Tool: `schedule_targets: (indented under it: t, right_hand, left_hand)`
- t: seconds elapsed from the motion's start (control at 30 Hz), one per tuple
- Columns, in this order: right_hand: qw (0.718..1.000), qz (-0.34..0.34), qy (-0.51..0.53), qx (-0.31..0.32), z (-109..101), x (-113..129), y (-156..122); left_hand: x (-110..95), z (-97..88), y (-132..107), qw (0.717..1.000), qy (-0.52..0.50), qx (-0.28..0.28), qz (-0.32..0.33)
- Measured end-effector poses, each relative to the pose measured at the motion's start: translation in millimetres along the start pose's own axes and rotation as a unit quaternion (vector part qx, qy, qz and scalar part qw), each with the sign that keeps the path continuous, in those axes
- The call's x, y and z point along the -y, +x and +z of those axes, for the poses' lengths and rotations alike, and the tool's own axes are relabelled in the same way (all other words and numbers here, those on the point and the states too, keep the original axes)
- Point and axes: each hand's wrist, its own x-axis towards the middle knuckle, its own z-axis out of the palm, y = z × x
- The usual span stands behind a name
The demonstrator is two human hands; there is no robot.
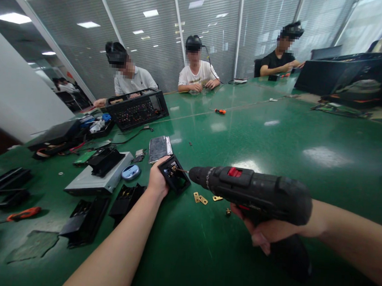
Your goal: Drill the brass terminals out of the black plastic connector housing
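My left hand [157,180] grips a small black plastic part [175,173] and holds it tilted on the green table [244,134]. My right hand [263,230] is wrapped round the grip of a black cordless drill [256,193] with a red switch. The drill's bit tip touches the inside of the black part. Small brass pieces [201,199] lie on the table just below the drill's chuck.
Black plastic parts [85,223], a grey drive unit [98,177], a phone-like slab [159,148] and an orange-handled screwdriver [23,213] lie at left. A black computer case [137,108] stands farther back. Three people sit along the far side. A dark monitor [331,77] lies at right.
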Motion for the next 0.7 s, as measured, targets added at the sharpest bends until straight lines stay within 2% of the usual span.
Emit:
schedule_targets:
  t: [0.23, 0.43, 0.7]
  right_hand:
    - [1.0, 0.01, 0.003, 0.009, -3.6, -1.7, 2.5]
    - [1.0, 0.01, 0.021, -0.004, 1.5, 3.7, -2.0]
    - [1.0, 0.003, 0.015, 0.003, -2.9, -0.7, 0.4]
  left_hand:
    - [1.5, -7.2, 6.3, 1.0, 0.006, 0.026, -0.001]
    - [1.0, -6.6, 4.9, 1.0, 0.007, 0.028, -0.003]
    - [2.1, -5.3, 5.0, 1.0, -0.001, 0.019, 0.005]
